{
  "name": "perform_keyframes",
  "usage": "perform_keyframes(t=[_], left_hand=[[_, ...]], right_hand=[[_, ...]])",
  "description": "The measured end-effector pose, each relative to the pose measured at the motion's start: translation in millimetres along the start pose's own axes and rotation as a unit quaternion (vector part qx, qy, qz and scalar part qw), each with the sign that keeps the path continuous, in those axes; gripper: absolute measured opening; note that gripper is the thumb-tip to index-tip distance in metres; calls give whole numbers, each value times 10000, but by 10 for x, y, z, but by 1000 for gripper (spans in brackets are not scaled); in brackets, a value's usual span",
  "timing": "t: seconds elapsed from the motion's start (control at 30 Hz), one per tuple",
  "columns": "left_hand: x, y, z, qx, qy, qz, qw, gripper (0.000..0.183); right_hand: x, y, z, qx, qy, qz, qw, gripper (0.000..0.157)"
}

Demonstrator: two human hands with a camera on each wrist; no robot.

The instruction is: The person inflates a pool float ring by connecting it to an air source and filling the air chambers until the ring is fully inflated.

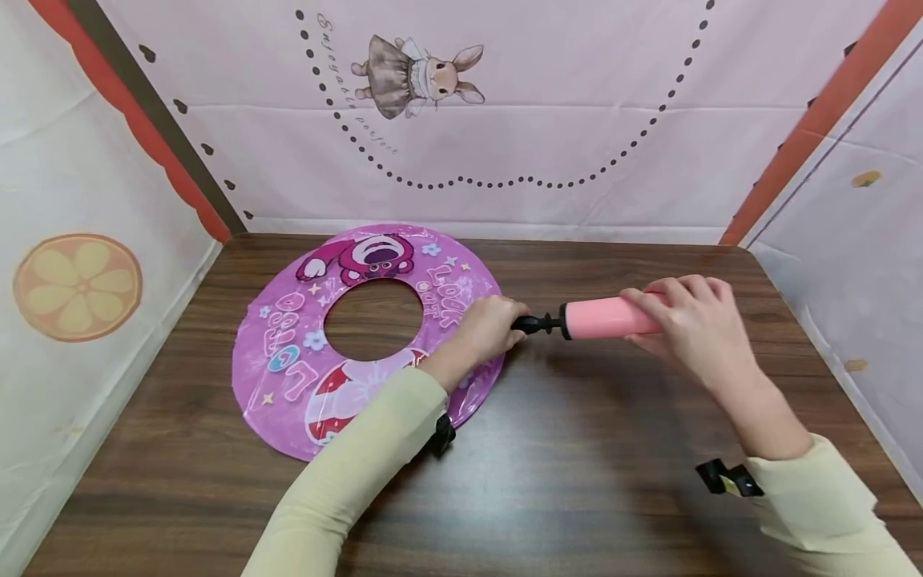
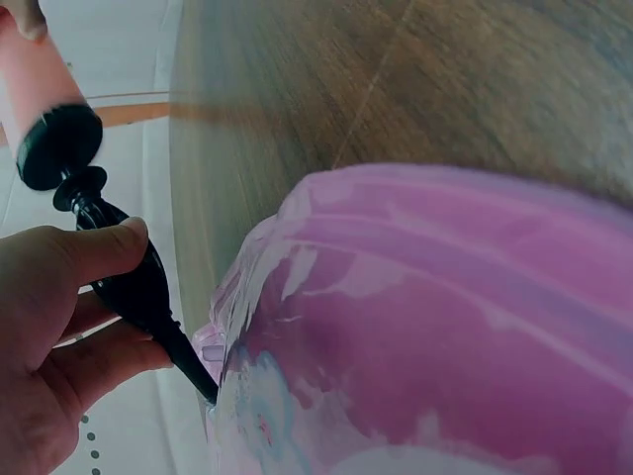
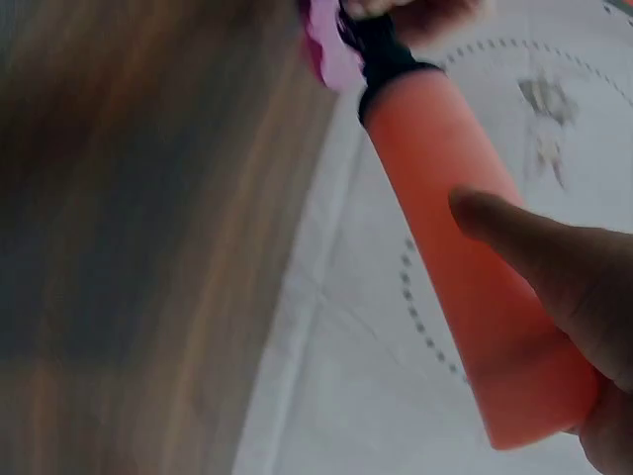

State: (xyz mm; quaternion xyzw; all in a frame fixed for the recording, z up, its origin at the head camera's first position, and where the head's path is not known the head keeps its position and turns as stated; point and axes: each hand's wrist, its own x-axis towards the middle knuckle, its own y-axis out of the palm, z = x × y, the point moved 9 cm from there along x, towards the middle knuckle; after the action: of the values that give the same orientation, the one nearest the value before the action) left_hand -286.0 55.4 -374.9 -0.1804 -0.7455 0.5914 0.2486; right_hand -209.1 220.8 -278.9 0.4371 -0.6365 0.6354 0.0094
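A purple swim ring (image 1: 277, 385) printed with a cartoon bear and strawberry lies on the table, partly under the left forearm. A pink hand air pump (image 1: 602, 318) with black end parts is held level to the right of it. My left hand (image 1: 490, 327) pinches the pump's black nozzle end (image 2: 138, 287) between thumb and fingers. In the left wrist view its thin tip meets the ring's edge; how deep it sits there is hidden. My right hand (image 1: 695, 328) grips the pink barrel (image 3: 445, 178) near its far end, thumb along its side.
The brown wooden table (image 1: 562, 481) has a printed cloth wall (image 1: 577, 80) with a rabbit picture behind it. White cloth walls stand at both sides, the left wall (image 1: 72, 176) bearing an orange slice. Black wrist mounts (image 1: 728, 479) sit on both sleeves.
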Motion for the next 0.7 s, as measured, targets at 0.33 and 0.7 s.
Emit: perform_keyframes(t=[0.33, 0.7], left_hand=[[8, 5, 44, -131, -297, 176, 9993, 25], [-4, 53, 76, -243, -436, 365, 9981, 26]], right_hand=[[-14, 41, 44, 17, -94, -130, 9999, 51], [-378, -454, -573, -164, 486, 161, 9986, 87]])
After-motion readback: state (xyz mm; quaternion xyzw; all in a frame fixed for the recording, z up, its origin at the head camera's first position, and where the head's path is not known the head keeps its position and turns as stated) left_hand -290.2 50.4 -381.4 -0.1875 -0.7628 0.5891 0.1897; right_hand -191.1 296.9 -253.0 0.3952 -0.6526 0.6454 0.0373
